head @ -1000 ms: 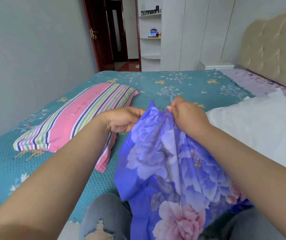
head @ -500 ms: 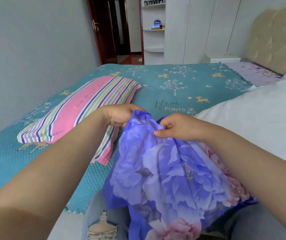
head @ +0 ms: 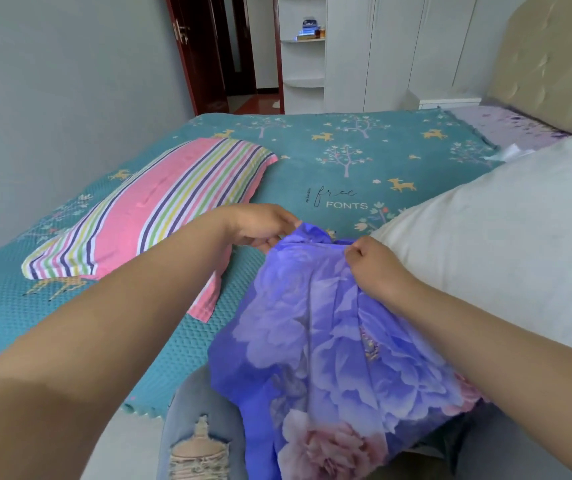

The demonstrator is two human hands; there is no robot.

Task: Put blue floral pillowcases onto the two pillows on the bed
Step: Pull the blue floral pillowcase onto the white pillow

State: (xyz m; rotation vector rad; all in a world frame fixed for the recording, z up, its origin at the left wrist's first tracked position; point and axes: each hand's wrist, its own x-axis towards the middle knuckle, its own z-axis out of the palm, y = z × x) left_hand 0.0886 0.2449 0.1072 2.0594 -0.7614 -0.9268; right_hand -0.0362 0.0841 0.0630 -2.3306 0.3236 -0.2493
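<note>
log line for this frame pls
stage: opening case | left hand: grips blue floral pillowcase edge | right hand: pinches same edge | white pillow: bare | striped pillow: untouched

blue floral pillowcase [head: 333, 341] draped over lap, white pillow [head: 506, 251] beside

Over the last second the two hands have drawn apart along the top edge of the blue floral pillowcase [head: 340, 341]: the left hand [head: 260, 225] has shifted left toward the striped pillow [head: 153, 209], and the right hand [head: 378, 268] has dropped lower and nearer. The bunched cloth between them has spread wider and flatter.
</note>
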